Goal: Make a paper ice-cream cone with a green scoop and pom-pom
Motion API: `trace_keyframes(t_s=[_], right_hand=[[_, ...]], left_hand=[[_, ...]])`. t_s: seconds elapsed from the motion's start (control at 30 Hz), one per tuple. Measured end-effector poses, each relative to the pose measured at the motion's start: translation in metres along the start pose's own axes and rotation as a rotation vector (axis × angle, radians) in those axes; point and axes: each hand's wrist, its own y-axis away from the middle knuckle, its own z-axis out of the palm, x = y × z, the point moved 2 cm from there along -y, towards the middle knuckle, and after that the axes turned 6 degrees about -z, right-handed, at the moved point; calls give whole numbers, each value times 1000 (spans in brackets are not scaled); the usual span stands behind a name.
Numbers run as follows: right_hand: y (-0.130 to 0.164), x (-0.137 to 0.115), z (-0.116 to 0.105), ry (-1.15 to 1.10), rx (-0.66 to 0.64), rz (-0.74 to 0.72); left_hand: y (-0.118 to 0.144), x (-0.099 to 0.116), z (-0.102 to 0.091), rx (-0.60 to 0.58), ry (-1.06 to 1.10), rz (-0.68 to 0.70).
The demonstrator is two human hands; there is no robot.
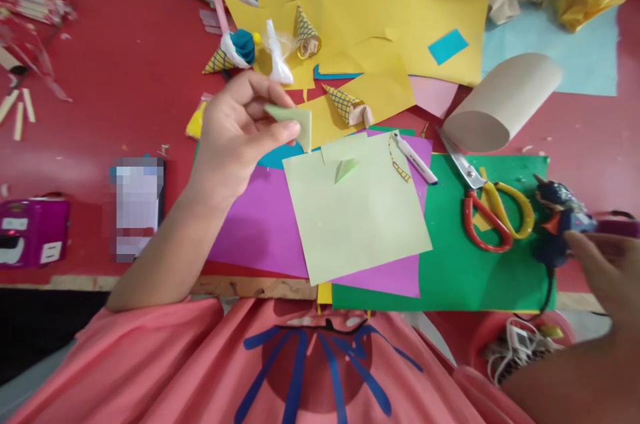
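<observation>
Purple and boxy, a device (37,227) sits at far left near a smartphone (137,204) on the red tabletop (100,111); next, the left hand (237,123) pinches a folded pale-green paper piece (304,120) between thumb and fingers, by the upper left corner of a pale-green sheet (363,221). On that sheet rests a small folded triangle (346,169), with a white marker (414,157) across its right edge. Farther right, scissors (493,211) lie on green paper (440,271) near a cardboard tube (503,104), then a dark blue glue gun (567,221), its near end overlapped by the right hand (607,264); whether that hand grips it I cannot tell
</observation>
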Motion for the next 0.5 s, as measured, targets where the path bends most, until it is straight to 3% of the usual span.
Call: trace_keyframes(t_s=[0.1,0.17,0.4,0.47,0.5], right_hand=[[-6,34,18,-76,-83,-91],[-11,35,25,-102,26,-128],[-19,9,26,-142,27,299],[-17,8,28,-243,213,375],[-17,9,28,-325,406,410]], left_hand=[[10,-21,7,-62,49,-249],[16,-35,13,-84,16,-333],[22,-59,28,-183,-10,-430],[22,-62,29,-188,2,-447],[22,-63,29,-186,-2,-449]])
